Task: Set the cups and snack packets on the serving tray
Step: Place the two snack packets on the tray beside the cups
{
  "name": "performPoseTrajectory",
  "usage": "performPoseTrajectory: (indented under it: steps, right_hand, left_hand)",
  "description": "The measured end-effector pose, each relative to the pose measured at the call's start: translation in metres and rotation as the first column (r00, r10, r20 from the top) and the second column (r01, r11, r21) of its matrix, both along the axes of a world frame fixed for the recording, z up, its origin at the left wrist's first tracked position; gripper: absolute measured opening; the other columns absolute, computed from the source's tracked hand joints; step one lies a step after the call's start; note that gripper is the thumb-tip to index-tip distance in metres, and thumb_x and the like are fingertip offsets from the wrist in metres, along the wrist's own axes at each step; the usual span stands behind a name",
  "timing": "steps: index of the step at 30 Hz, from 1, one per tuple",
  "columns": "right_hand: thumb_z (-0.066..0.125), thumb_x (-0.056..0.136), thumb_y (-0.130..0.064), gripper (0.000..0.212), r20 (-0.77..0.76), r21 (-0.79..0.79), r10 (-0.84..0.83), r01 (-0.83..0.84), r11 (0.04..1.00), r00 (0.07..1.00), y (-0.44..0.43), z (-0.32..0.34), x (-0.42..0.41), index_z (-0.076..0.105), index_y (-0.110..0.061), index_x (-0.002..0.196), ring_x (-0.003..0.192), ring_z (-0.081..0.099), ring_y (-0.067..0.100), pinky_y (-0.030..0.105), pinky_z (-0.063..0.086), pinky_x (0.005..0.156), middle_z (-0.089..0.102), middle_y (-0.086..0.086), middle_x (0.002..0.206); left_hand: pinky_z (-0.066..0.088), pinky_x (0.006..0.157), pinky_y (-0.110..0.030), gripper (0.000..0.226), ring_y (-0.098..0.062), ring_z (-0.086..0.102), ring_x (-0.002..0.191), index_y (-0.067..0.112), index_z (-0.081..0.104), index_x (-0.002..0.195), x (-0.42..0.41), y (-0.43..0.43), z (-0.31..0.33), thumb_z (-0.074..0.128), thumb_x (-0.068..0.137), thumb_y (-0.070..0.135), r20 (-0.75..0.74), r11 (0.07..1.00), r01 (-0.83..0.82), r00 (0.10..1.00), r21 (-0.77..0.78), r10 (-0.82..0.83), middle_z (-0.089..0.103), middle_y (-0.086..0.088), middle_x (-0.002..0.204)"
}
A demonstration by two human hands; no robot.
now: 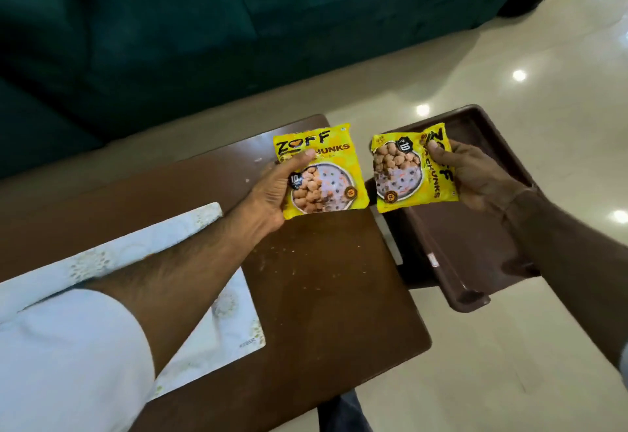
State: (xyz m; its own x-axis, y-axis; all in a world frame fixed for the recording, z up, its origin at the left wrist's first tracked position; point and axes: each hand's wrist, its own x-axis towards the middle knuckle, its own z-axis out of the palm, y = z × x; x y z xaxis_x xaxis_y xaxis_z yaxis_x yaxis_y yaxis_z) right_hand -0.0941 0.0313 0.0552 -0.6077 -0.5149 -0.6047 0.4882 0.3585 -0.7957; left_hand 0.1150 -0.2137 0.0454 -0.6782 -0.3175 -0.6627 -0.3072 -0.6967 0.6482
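Above the brown tray [475, 261], we are pinching light, crinkly packets: left hand [272, 190] gripping one packet [326, 176] at its side edge, right hand [475, 176] the other packet [404, 173].

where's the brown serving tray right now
In the head view the brown plastic serving tray sits at right, beside the brown wooden table's right edge, under the right hand holding a yellow snack packet.

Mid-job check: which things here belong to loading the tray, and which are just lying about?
Job: yellow packet in left hand; yellow packet in right hand; brown serving tray. No cups visible.
Lying about: white placemat; brown table; green sofa.
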Motion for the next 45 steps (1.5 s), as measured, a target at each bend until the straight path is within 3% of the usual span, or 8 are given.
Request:
performPoseTrajectory:
  steps: [4,10,16,21,24,30,39,45]
  right_hand:
    - [0.061,0.095,-0.033,0.025,-0.070,0.028,0.172,-0.171,0.985,0.983,-0.067,0.008,0.031,0.073,-0.017,0.108,0.084,0.076,0.023,0.041,0.062,0.070,0.078,0.008,0.103]
    - [0.061,0.095,-0.030,0.028,-0.107,0.081,0.465,-0.459,0.885,0.879,-0.158,0.023,0.093,0.067,-0.010,0.114,0.087,0.072,0.030,0.042,0.063,0.074,0.074,0.017,0.110]
    - [0.061,0.096,-0.027,0.021,-0.105,0.191,0.740,-0.717,0.670,0.664,-0.230,0.027,0.167,0.069,-0.009,0.104,0.071,0.075,0.023,0.032,0.061,0.058,0.077,0.014,0.094]
    - [0.066,0.094,-0.031,0.015,-0.054,0.339,0.918,-0.858,0.386,0.392,-0.270,0.015,0.228,0.072,-0.018,0.090,0.068,0.075,0.016,0.025,0.057,0.057,0.079,0.003,0.083]
    - [0.067,0.094,-0.033,0.014,0.003,0.381,0.960,-0.888,0.258,0.280,-0.285,-0.001,0.259,0.074,-0.021,0.092,0.073,0.075,0.020,0.031,0.059,0.068,0.079,0.002,0.088]
    - [0.068,0.092,-0.034,0.019,0.052,0.479,0.991,-0.874,0.083,0.123,-0.299,-0.038,0.299,0.077,-0.019,0.100,0.076,0.075,0.018,0.029,0.060,0.071,0.079,0.002,0.091]
    - [0.067,0.093,-0.038,0.024,0.048,0.615,0.997,-0.785,-0.077,-0.060,-0.314,-0.068,0.333,0.074,-0.020,0.106,0.085,0.073,0.019,0.038,0.057,0.086,0.077,0.001,0.098]
    - [0.063,0.094,-0.037,0.029,0.000,0.698,0.987,-0.706,-0.117,-0.164,-0.320,-0.068,0.346,0.066,-0.016,0.115,0.097,0.064,0.025,0.035,0.051,0.084,0.068,0.005,0.112]
  left_hand:
    - [0.060,0.072,-0.044,0.034,-0.035,0.074,0.092,0.012,0.071,0.113,0.057,-0.051,0.015,0.078,0.082,0.026,0.021,0.995,-0.078,0.997,-0.069,0.079,0.076,-0.016,0.106]
    - [0.059,0.084,-0.054,0.046,-0.039,0.073,0.096,0.002,0.068,0.119,0.154,-0.115,0.028,0.079,0.081,0.025,0.109,0.960,-0.207,0.967,-0.188,0.230,0.073,-0.022,0.110]
    - [0.060,0.078,-0.055,0.032,-0.038,0.074,0.088,0.005,0.073,0.103,0.265,-0.166,0.025,0.083,0.077,0.020,0.202,0.893,-0.336,0.892,-0.301,0.404,0.075,-0.021,0.102]
    - [0.062,0.069,-0.048,0.040,-0.037,0.075,0.085,0.003,0.071,0.109,0.354,-0.197,0.018,0.084,0.076,0.022,0.256,0.861,-0.358,0.850,-0.361,0.460,0.076,-0.019,0.098]
    - [0.060,0.077,-0.052,0.042,-0.038,0.074,0.088,0.004,0.071,0.112,0.402,-0.210,0.009,0.083,0.077,0.024,0.298,0.857,-0.359,0.828,-0.370,0.475,0.076,-0.019,0.103]
    - [0.059,0.083,-0.055,0.044,-0.037,0.074,0.088,0.003,0.069,0.111,0.476,-0.215,-0.018,0.083,0.077,0.026,0.420,0.856,-0.323,0.766,-0.404,0.487,0.076,-0.018,0.102]
    - [0.058,0.086,-0.055,0.021,-0.032,0.075,0.087,0.013,0.074,0.098,0.523,-0.196,-0.067,0.082,0.079,0.017,0.508,0.893,-0.215,0.758,-0.396,0.409,0.078,-0.011,0.096]
    - [0.060,0.077,-0.039,0.022,-0.024,0.076,0.080,0.013,0.075,0.096,0.507,-0.189,-0.080,0.084,0.076,0.014,0.485,0.908,-0.154,0.804,-0.389,0.344,0.079,-0.005,0.089]
